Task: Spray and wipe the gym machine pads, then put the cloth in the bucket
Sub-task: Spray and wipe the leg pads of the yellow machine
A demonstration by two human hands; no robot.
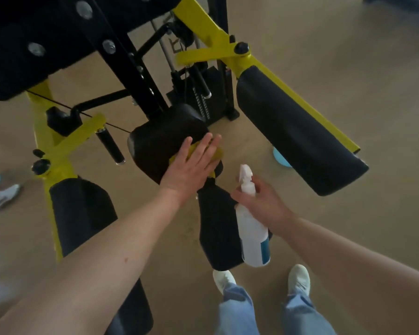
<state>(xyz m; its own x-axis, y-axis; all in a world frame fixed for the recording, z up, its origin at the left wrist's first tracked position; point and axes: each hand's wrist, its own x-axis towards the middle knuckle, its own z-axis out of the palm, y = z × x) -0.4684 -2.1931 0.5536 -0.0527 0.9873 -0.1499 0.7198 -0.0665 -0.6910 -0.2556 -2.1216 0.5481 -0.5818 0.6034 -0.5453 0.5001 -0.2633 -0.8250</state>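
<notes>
Flat-fingered, our left hand (pixel 191 165) presses the cloth (pixel 218 154) on the centre pad (pixel 160 143); we'd sweep edge to edge, right hand (pixel 261 201) clamped round the spray bottle (pixel 252 238).

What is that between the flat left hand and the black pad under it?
A yellow cloth, pressed under the left hand onto the pad, seen in the head view. The right hand holds a spray bottle.

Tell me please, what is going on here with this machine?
A person is cleaning a gym machine. The left hand presses a yellow cloth flat on the middle pad, fingers straight. The right hand grips a white spray bottle beside it. A light blue thing, half hidden behind the long pad, may be the bucket.
</notes>
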